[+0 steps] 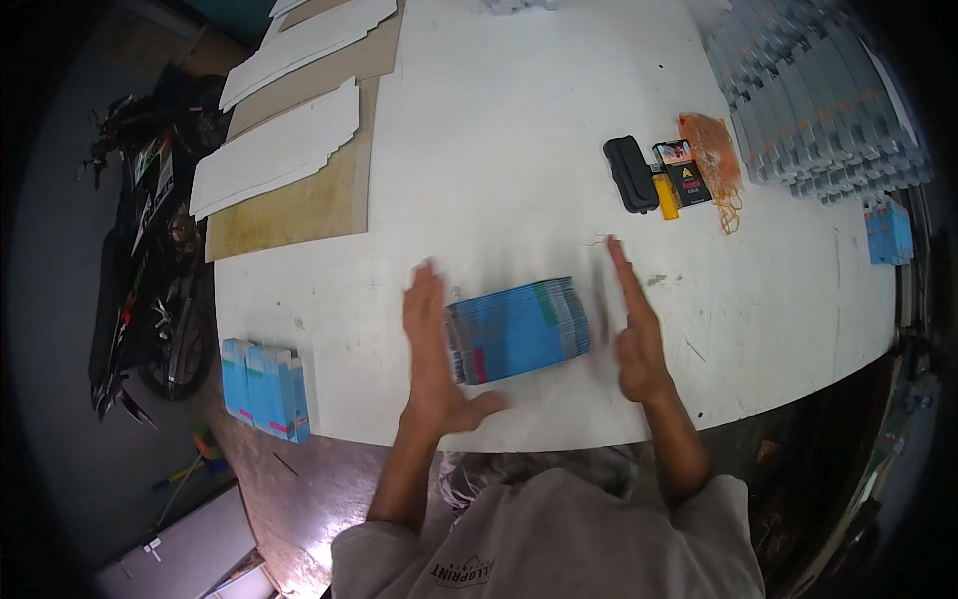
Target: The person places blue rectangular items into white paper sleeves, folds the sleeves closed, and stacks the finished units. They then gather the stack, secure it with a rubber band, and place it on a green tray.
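A stack of flat blue printed cartons (514, 334) lies slightly tilted on the white table in front of me. Its layered edges show at both ends. My left hand (429, 354) is upright at the stack's left end, fingers stretched and thumb spread out near the front edge; whether it touches the stack I cannot tell. To the right of the stack stands my right hand (636, 334), palm turned inward and fingers straight, with a gap between it and the cartons. Both hands are a little blurred and hold nothing.
Blue cartons (264, 389) stand at the table's left edge. White card sheets (279, 150) lie on brown boards at the far left. A black case (631, 175), a yellow lighter (665, 193), a dark pack (684, 180) and a bag of orange rubber bands (711, 150) sit near large grey stacks (823, 110).
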### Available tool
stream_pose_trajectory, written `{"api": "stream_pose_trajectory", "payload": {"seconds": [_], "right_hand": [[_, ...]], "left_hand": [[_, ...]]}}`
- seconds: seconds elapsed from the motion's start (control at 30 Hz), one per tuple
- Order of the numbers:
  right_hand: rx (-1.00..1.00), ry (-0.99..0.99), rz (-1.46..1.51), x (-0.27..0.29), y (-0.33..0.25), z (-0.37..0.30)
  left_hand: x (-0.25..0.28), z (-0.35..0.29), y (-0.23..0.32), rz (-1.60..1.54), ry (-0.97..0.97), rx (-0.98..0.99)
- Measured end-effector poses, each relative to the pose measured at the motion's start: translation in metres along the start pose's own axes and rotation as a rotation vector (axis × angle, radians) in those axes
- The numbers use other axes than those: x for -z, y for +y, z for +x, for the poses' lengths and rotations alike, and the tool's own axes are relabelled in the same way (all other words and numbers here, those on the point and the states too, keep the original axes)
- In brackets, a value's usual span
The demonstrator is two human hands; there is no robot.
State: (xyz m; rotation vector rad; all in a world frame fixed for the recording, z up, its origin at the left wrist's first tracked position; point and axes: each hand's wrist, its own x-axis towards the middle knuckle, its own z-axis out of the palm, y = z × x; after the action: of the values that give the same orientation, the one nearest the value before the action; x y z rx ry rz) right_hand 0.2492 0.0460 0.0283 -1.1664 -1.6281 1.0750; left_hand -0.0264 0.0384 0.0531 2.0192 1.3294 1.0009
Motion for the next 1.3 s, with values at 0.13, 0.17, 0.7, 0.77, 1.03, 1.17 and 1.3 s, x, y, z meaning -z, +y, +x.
{"api": "stream_pose_trajectory", "payload": {"seconds": [0.13,0.17,0.7,0.77,1.03,1.17,1.3], "right_hand": [[-0.061,0.137,0.273,-0.028,0.022,-0.007],[-0.034,-0.014,0.245,-0.038,0.02,-0.005],[-0.088,-0.195,0.362,-0.063,0.025,0.03],[-0.106,-0.269,0.41,-0.073,0.02,0.034],[0.015,-0.355,0.37,-0.13,-0.008,0.066],[0.027,-0.354,0.287,-0.141,-0.005,0.053],[0.037,-0.382,0.227,-0.149,-0.011,0.061]], "left_hand": [[-0.04,-0.023,0.009,-0.545,0.243,0.311],[-0.044,-0.025,0.006,-0.367,0.108,0.223],[-0.013,-0.019,0.023,0.245,-0.037,0.257],[-0.001,-0.019,0.015,0.372,-0.15,0.261],[0.059,-0.105,-0.015,0.58,0.244,0.636],[0.086,-0.125,-0.01,0.976,0.177,0.829],[0.096,-0.133,-0.018,0.87,0.195,0.887]]}}
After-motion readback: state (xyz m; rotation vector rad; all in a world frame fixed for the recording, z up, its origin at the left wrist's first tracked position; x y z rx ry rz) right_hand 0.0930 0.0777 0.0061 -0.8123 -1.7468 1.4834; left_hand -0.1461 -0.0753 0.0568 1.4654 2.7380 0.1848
